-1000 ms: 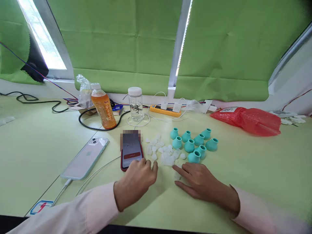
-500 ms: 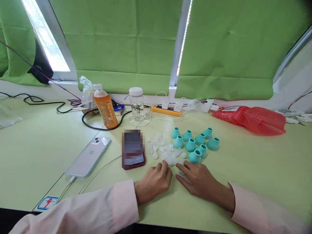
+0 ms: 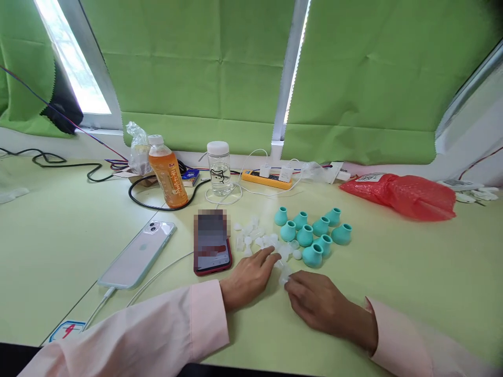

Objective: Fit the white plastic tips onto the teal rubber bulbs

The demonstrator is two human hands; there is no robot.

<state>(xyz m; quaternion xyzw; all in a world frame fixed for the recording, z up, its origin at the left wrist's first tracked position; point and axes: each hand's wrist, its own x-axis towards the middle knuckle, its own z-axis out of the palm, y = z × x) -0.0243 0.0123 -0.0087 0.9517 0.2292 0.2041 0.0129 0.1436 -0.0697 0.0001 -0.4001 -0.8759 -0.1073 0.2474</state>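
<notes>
My left hand (image 3: 251,273) reaches over the near side of a loose pile of small translucent white plastic pieces (image 3: 248,230), its fingers stretched out and the fingertips at the pieces. My right hand (image 3: 320,301) is closed, pinching a small translucent plastic piece (image 3: 284,276) between thumb and fingers just in front of the pile. The exact kind of this piece cannot be made out. Several teal flask-shaped pieces with open round necks (image 3: 305,236) stand upright in a cluster behind my right hand. A small white round piece (image 3: 297,254) lies beside the cluster.
A red-cased phone (image 3: 212,264) lies left of the pile, and a pale phone (image 3: 137,254) on a cable farther left. Behind are an orange drink bottle (image 3: 168,178), a clear bottle (image 3: 220,173), a yellow power strip (image 3: 267,179) and a red plastic bag (image 3: 401,195).
My right hand has drawn slightly toward me and closed on a translucent piece. My left hand has uncurled, its fingers now stretched forward onto the pile.
</notes>
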